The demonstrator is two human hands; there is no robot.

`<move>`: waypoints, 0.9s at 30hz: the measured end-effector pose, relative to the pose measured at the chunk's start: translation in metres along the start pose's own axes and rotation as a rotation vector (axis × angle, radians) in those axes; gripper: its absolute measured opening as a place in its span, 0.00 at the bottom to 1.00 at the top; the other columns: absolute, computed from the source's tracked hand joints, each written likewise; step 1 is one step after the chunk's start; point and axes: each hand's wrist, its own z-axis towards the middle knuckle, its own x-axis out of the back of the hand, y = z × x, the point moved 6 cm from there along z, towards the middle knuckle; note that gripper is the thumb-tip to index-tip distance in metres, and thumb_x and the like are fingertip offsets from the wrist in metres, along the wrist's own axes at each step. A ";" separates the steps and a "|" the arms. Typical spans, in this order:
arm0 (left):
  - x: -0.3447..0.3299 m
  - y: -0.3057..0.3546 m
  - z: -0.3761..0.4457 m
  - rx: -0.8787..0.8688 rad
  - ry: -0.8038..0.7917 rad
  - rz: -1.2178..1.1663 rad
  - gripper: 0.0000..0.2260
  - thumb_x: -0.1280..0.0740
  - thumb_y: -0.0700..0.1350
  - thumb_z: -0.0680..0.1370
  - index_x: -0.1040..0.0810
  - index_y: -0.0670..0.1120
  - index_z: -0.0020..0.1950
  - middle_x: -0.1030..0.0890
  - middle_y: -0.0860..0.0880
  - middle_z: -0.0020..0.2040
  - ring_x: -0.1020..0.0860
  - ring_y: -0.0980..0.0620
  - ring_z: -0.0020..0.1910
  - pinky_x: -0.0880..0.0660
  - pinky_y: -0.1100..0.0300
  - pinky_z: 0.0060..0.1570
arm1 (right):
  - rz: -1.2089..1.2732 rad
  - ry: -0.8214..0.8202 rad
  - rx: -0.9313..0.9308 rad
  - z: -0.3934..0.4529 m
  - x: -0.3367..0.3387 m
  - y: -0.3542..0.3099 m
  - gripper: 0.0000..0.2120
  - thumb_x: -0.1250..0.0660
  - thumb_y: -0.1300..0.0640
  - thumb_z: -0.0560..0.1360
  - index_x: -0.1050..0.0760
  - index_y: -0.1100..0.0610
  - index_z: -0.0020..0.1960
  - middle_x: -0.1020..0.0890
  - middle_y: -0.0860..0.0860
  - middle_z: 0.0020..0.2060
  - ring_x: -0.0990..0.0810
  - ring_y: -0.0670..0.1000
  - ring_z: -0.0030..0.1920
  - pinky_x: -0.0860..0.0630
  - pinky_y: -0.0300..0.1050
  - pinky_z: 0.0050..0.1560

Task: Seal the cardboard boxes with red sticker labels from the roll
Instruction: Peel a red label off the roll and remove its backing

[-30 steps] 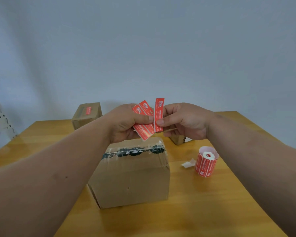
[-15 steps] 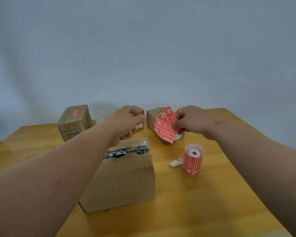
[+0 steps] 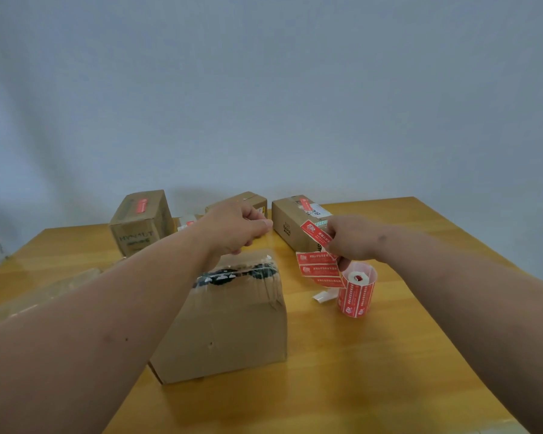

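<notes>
My right hand (image 3: 353, 242) pinches a strip of red sticker labels (image 3: 318, 269), with one label (image 3: 315, 232) sticking up from my fingers. The strip hangs just above the upright red label roll (image 3: 356, 294) on the wooden table (image 3: 373, 380). My left hand (image 3: 239, 228) hovers with fingers closed above the far edge of the big cardboard box (image 3: 229, 321); I see nothing in it. The box top carries clear tape over black marks.
Three smaller boxes stand at the back: left box (image 3: 141, 223) and right box (image 3: 290, 225) each bear a red label, middle box (image 3: 248, 200) sits behind my left hand. A white backing scrap (image 3: 323, 296) lies beside the roll.
My left hand let go of the sticker strip; my right hand carried it right and down toward the roll. My view shifted, showing more back boxes.
</notes>
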 end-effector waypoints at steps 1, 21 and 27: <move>0.000 0.000 -0.001 -0.004 0.000 -0.001 0.07 0.32 0.47 0.79 0.21 0.45 0.52 0.21 0.47 0.47 0.28 0.51 0.42 0.29 0.59 0.39 | -0.004 -0.003 -0.004 0.000 0.000 -0.001 0.07 0.38 0.62 0.78 0.26 0.62 0.55 0.16 0.55 0.48 0.15 0.52 0.46 0.20 0.51 0.55; 0.011 -0.003 -0.012 0.002 -0.035 -0.214 0.11 0.26 0.39 0.73 0.21 0.46 0.53 0.17 0.46 0.48 0.20 0.50 0.45 0.25 0.55 0.47 | 0.703 -0.092 0.210 -0.020 0.013 -0.051 0.07 0.31 0.63 0.76 0.21 0.64 0.53 0.18 0.55 0.41 0.20 0.51 0.40 0.25 0.49 0.51; 0.010 -0.001 -0.019 -0.004 -0.108 -0.171 0.08 0.23 0.41 0.70 0.21 0.45 0.43 0.19 0.50 0.35 0.21 0.53 0.38 0.29 0.59 0.39 | 0.880 -0.065 0.238 -0.021 0.014 -0.068 0.07 0.32 0.66 0.75 0.25 0.61 0.53 0.18 0.55 0.38 0.20 0.50 0.35 0.26 0.51 0.51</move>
